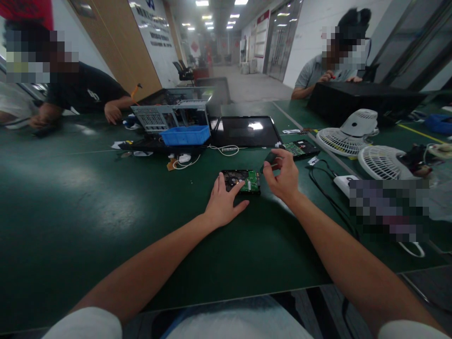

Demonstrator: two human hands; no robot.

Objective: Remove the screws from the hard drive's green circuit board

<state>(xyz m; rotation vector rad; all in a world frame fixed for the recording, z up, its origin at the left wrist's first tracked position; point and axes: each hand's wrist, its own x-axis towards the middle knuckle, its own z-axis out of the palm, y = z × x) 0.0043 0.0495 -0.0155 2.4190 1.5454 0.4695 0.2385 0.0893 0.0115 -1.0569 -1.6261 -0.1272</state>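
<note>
A hard drive [251, 181] with a green circuit board on its upper face lies flat on the green table. My left hand [225, 203] rests on the drive's left part, fingers spread apart, covering some of it. Just right of the drive, my right hand [283, 174] is raised with thumb and fingers closed on a small dark piece [270, 158], whose kind I cannot make out. That piece is close to the drive's right end; whether they touch is hidden. Another hard drive [300, 149] with a green board lies behind my right hand.
Behind are an opened computer case [155, 118], a blue bin [186, 135], a black panel [247, 132] and a white cable [226, 149]. White fan parts [341, 140], a power strip [344, 184] and black cables lie right. Two people [83, 92] sit across, one behind a black case [360, 101].
</note>
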